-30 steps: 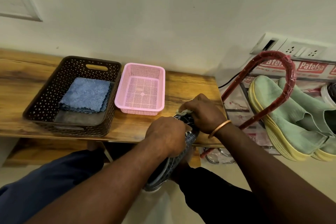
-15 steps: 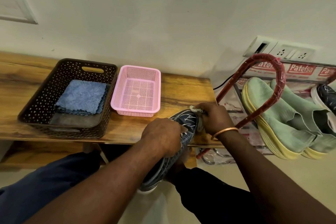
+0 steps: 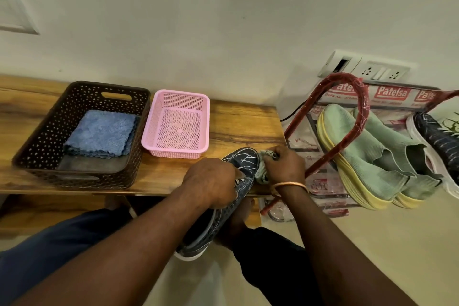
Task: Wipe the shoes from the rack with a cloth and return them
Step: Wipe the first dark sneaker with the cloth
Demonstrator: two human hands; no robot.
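- Dark sneaker (image 3: 244,160) is gripped in the curled left hand (image 3: 211,181) so it's steadied.
- Pale cloth (image 3: 262,172) is bunched in the curled right hand (image 3: 284,164), pressed against the toe.

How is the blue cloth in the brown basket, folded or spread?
Folded: the blue cloth lies as a compact square in the brown basket, with layered edges showing along its near side.

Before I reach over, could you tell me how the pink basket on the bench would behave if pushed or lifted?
The pink basket looks like thin perforated plastic and holds nothing, so it is probably very light. Low and wide on the smooth wooden bench, it would likely slide rather than tip. Its mesh walls may flex when pinched.
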